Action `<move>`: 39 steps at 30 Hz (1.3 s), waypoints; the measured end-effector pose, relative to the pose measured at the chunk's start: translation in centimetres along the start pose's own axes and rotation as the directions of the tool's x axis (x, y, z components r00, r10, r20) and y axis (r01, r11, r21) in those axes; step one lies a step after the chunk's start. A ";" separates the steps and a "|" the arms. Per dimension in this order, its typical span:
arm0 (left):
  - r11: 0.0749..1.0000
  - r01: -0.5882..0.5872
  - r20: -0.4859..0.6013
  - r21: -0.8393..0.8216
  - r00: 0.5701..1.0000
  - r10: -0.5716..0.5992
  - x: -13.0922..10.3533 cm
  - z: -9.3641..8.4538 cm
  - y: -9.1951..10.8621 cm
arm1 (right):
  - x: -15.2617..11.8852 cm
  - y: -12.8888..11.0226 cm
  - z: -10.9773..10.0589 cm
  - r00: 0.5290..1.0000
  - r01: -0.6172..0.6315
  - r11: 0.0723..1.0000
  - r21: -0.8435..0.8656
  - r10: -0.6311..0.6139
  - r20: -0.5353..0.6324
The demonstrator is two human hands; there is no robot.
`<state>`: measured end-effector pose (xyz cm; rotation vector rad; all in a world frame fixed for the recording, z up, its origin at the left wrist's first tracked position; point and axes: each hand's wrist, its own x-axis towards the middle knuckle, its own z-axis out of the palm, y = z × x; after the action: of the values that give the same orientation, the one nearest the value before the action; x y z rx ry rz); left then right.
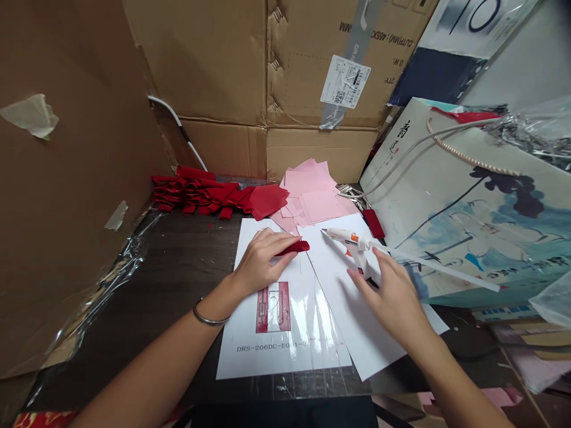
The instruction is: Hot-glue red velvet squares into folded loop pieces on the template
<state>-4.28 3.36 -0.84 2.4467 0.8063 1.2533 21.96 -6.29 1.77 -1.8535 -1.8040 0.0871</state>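
My left hand (267, 255) pinches a small folded red fabric piece (294, 247) between thumb and fingers, over a printed white sheet (241, 356). Most of that piece is covered by the fingers. On the right, my right hand (392, 291) is at the handle of a white hot glue gun (359, 241), with the thumb on one side and the index finger on the other. The remaining fingers are hidden. Its nozzle points left towards the red piece, and a long glue stick (450, 270) juts from its back.
Folded red fabric pieces (200, 193) lie in a row at the back left. Pink paper squares (312, 193) are piled at the back centre. Metal clips (354, 193) and a red piece (373, 223) lie beside a large paper bag (446, 202). Cardboard (200, 71) walls enclose the dark table (187, 261).
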 end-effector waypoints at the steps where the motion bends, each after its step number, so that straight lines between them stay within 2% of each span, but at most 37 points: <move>1: 1.000 -0.002 -0.005 -0.010 1.000 0.002 0.0 0.0 0.0 | -0.9 -0.4 -0.5 0.997 0.057 0.997 -0.056 -0.060 -0.053; 3: 1.000 -0.007 -0.006 -0.029 1.000 0.007 0.1 0.0 0.2 | -2.1 -1.3 -1.1 0.983 0.151 0.988 -0.042 -0.154 -0.100; 5: 0.999 -0.011 0.008 -0.037 1.000 0.012 0.1 0.1 0.4 | -1.9 -2.3 -0.8 0.972 0.220 0.970 0.107 -0.208 -0.111; 6: 0.999 -0.013 0.019 -0.038 1.000 0.014 0.1 0.1 0.5 | -1.2 -2.7 -0.4 0.977 0.212 0.954 0.212 -0.200 -0.079; 9: 0.999 -0.031 0.041 -0.041 0.999 0.032 0.1 0.1 0.6 | 1.7 -3.8 1.5 0.987 0.050 0.870 0.490 -0.118 0.110; 12: 0.996 -0.056 0.054 -0.063 0.997 0.060 0.1 0.1 0.6 | 4.3 -4.3 3.2 0.958 -0.008 0.767 0.642 -0.177 0.224; 14: 0.995 -0.067 0.060 -0.073 0.996 0.071 0.1 0.1 0.6 | 5.0 -4.3 3.9 0.942 -0.004 0.699 0.716 -0.238 0.238; 17: 0.993 -0.089 0.061 -0.073 0.994 0.094 0.1 0.1 0.6 | 4.8 -4.1 4.5 0.947 0.009 0.611 0.792 -0.259 0.189; 22: 0.985 -0.156 0.117 -0.072 0.979 0.164 0.3 -0.1 0.9 | 4.2 -3.7 4.6 0.956 0.083 0.554 0.828 -0.279 0.092; 29: 0.981 -0.183 0.143 -0.061 0.971 0.190 0.4 -0.1 1.4 | 4.3 -4.0 4.1 0.933 0.282 0.591 0.756 -0.351 -0.075; 35: 0.982 -0.114 -0.028 -0.149 0.993 0.111 0.1 0.4 2.2 | 4.2 -4.3 4.0 0.880 0.462 0.598 0.655 -0.400 -0.256; 39: 0.963 -0.104 -0.097 -0.249 0.992 0.082 0.1 0.9 2.9 | 4.1 -4.4 3.9 0.842 0.526 0.573 0.629 -0.454 -0.291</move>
<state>-2.55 1.12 0.07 2.2604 0.5179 1.4093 16.78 -1.31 1.62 -0.7726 -1.8058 0.3993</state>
